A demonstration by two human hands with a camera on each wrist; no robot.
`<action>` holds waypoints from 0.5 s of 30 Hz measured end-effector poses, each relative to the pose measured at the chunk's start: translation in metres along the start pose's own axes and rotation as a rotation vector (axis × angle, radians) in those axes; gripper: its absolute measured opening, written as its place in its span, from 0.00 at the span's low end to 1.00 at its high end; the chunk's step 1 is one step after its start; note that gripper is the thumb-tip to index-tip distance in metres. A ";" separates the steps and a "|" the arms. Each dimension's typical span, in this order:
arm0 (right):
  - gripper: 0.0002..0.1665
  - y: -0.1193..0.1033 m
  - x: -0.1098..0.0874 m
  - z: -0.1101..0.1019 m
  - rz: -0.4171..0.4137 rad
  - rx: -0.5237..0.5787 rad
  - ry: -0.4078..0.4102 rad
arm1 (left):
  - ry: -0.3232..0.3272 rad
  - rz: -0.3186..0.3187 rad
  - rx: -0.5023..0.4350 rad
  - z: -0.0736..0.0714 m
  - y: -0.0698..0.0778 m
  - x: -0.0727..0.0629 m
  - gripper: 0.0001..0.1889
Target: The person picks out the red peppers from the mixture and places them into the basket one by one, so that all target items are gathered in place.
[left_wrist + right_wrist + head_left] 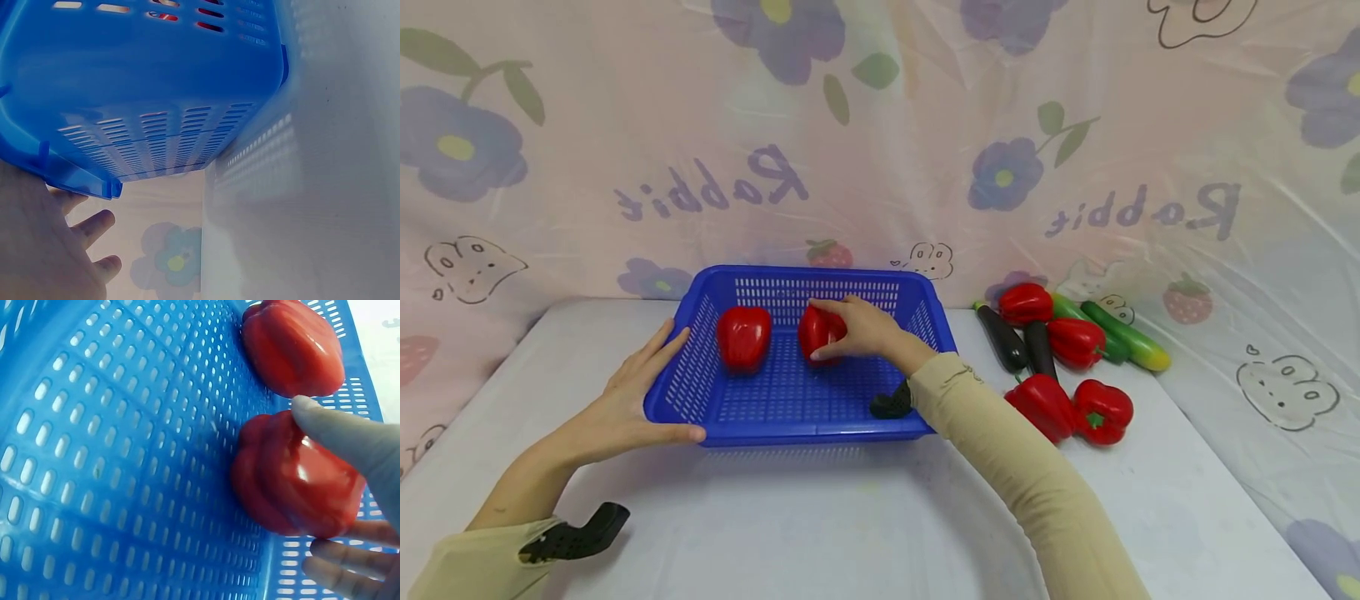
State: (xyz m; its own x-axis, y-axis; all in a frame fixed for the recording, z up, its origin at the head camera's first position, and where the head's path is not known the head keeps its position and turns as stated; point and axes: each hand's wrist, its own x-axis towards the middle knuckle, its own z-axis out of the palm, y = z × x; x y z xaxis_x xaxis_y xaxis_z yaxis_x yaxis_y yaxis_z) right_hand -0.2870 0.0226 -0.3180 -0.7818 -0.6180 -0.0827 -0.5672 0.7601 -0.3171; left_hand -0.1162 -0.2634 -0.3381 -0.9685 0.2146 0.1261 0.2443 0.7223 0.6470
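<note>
A red bell pepper [817, 335] is in the blue basket [805, 432], right of its middle, upright in the head view. My right hand [867, 327] grips it, thumb on one side and fingers on the other; the right wrist view shows the thumb over the pepper [294, 478]. Left of it in the basket sits another red bell pepper [744, 338], apart from it in the head view. My left hand [625, 408] rests at the basket's left front corner, thumb along the front rim and straight fingers spread along the left side.
Right of the basket lies a group of vegetables: several red bell peppers [1043, 407], dark eggplants [1002, 337] and green cucumbers [1126, 335]. A white table [820, 533] carries everything. Behind it hangs a printed curtain [880, 150] with flowers and rabbits.
</note>
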 end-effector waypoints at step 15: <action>0.50 -0.008 -0.004 -0.009 -0.011 -0.054 0.078 | 0.006 0.013 0.005 0.000 0.001 0.000 0.63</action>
State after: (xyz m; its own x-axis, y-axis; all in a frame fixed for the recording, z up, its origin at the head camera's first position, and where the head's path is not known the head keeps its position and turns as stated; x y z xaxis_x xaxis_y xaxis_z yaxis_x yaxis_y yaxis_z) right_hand -0.2820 0.0205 -0.3068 -0.7920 -0.6106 -0.0047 -0.5875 0.7641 -0.2663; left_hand -0.1156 -0.2631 -0.3372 -0.9656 0.2202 0.1386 0.2569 0.7227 0.6417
